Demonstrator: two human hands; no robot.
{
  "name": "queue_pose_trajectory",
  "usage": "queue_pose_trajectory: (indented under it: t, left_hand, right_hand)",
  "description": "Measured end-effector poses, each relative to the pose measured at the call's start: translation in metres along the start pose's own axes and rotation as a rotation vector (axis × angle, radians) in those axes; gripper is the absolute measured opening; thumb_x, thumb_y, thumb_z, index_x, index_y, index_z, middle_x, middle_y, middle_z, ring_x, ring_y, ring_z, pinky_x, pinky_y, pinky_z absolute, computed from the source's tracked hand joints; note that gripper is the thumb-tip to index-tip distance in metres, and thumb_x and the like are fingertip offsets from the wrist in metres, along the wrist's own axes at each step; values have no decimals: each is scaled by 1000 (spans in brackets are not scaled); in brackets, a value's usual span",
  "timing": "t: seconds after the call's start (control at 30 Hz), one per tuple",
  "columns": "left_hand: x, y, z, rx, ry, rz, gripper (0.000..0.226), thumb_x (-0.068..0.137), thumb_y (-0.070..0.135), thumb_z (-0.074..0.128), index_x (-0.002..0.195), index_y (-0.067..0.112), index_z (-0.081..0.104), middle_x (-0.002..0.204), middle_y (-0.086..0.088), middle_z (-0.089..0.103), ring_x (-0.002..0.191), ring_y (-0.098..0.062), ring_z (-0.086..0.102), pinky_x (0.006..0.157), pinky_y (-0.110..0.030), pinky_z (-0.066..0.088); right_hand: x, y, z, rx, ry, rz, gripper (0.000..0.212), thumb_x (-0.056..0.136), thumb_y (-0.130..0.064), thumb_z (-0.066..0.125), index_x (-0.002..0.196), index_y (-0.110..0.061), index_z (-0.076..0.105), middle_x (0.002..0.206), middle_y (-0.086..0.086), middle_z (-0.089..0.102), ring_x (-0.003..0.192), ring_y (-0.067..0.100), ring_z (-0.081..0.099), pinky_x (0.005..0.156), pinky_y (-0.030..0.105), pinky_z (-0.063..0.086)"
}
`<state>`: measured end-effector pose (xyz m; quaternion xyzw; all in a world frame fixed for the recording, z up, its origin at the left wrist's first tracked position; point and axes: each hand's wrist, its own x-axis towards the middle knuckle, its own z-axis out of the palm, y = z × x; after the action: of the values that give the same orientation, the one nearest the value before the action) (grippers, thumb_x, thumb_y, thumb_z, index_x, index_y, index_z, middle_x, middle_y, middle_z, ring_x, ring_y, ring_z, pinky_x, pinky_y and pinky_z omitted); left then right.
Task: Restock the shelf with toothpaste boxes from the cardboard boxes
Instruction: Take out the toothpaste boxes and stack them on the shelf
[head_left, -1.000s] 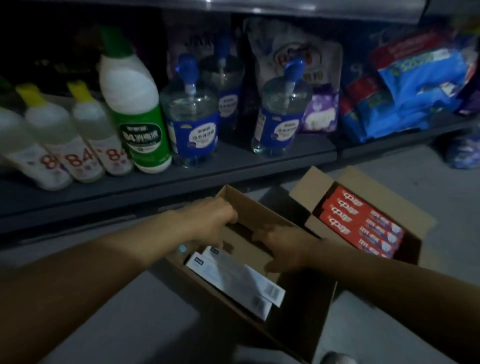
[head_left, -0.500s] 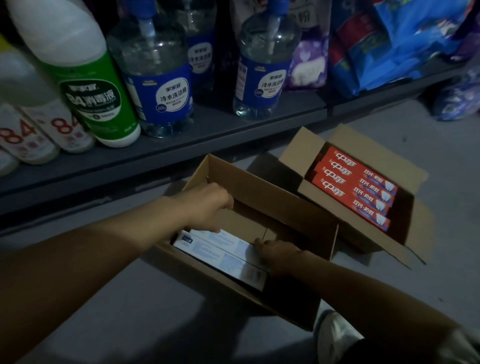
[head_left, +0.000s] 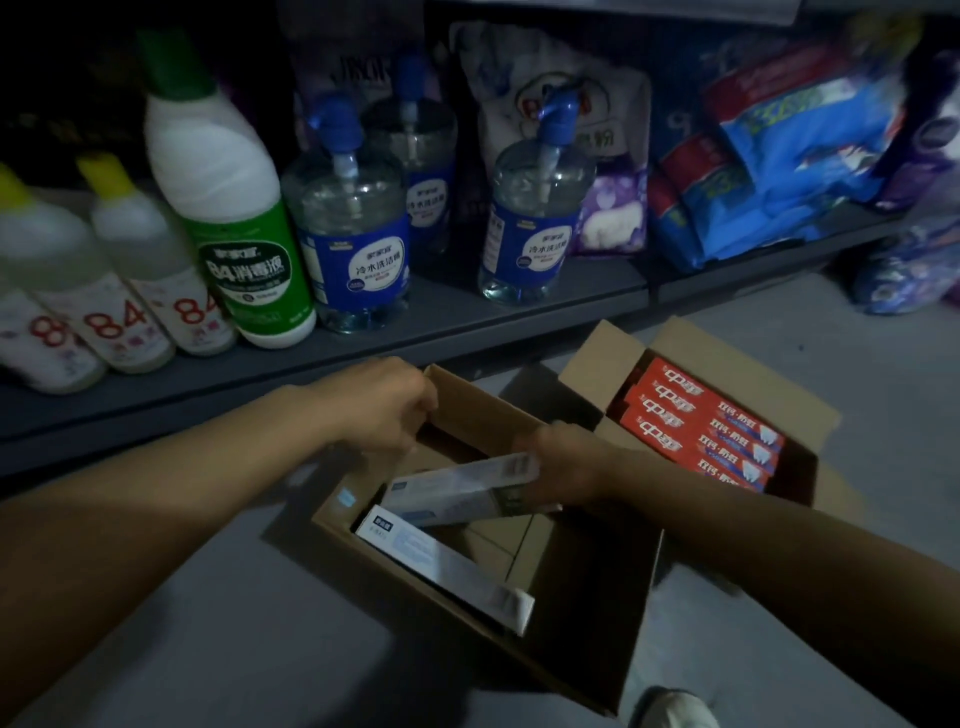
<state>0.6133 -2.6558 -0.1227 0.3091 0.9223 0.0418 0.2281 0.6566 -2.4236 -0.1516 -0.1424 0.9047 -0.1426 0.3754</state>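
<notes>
Toothpaste box (head_left: 460, 491) is lifting from the carton (head_left: 597, 613), right hand (head_left: 563, 470) grasping it, left hand (head_left: 387, 410) gripping the carton's 11 o'clock wall; shelving likely follows.

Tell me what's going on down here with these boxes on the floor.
A person is crouched at a low shelf, unpacking toothpaste. The right hand grips one end of a white toothpaste box and holds it tilted above the near cardboard box. The left hand holds that carton's far wall. A second white box lies inside along the near wall. The other cardboard box to the right holds red toothpaste boxes, untouched. Bottles of cleaner stand on the shelf; no toothpaste shows there.
</notes>
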Motion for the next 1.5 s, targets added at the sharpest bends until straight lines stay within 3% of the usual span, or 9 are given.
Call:
queue_pose_trajectory:
  t: [0.13,0.4,0.5,0.6,0.67,0.9,1.13,1.33,1.5]
  left_hand:
    - [-15,-4,-24,-2,57,-14,36,77,37,75,110,25,65,100,6,64,85,-10,60,75,-35,54]
    - [-54,3,-75,-6,161,-80,45,80,37,72,122,24,61,114,6,64,100,-11,60,87,-33,53]
    - [-70,2,-99,35,227,-120,41,79,37,73,117,23,64,111,5,66,97,-11,61,85,-32,52]
    - [-91,0,-132,48,303,-171,42,77,39,74,115,23,64,109,5,67,94,-11,62,84,-35,53]
    - [-110,1,-158,25,345,-196,46,77,36,76,119,22,64,112,6,67,96,-9,62,86,-31,52]
    - [-183,4,-242,-36,498,-281,63,78,34,77,135,23,52,129,11,59,109,-4,57,93,-21,48]
    - [-265,-2,-310,-40,658,-401,55,82,20,75,132,19,54,122,6,62,104,-6,59,89,-21,49]
    - [-311,-40,-335,-120,785,-464,49,77,13,78,123,19,61,108,3,69,96,-7,66,90,-28,53]
    - [-319,-69,-338,-256,866,-497,44,79,9,76,120,16,63,108,-1,69,94,-8,66,90,-28,52]
  right_hand:
    - [-12,-22,-38,-70,86,-88,29,87,-30,66,111,-16,59,111,1,63,99,14,62,86,32,54]
    - [-58,-64,-126,-99,212,-144,26,86,-36,64,105,-19,63,99,-3,64,89,12,63,73,28,56]
    - [-88,-81,-166,8,263,-193,21,89,-32,62,104,-18,63,98,-1,66,85,13,66,66,24,56]
    - [-120,-99,-206,82,302,-256,18,94,-23,56,104,-10,64,95,7,67,79,20,67,63,30,58]
    - [-139,-110,-231,156,352,-296,16,94,-18,53,99,-8,65,85,6,66,68,14,65,57,29,54]
    - [-190,-151,-298,370,498,-469,21,95,-17,50,85,-8,66,75,5,71,71,20,65,64,37,55]
    - [-212,-201,-345,542,523,-622,27,96,-13,42,90,2,63,76,14,71,58,20,66,46,29,54]
    - [-187,-240,-365,678,473,-699,25,96,-17,44,106,0,60,100,20,69,83,28,68,61,35,58]
    - [-156,-269,-371,672,410,-718,27,96,-20,48,111,0,58,100,16,72,89,27,70,75,37,60]
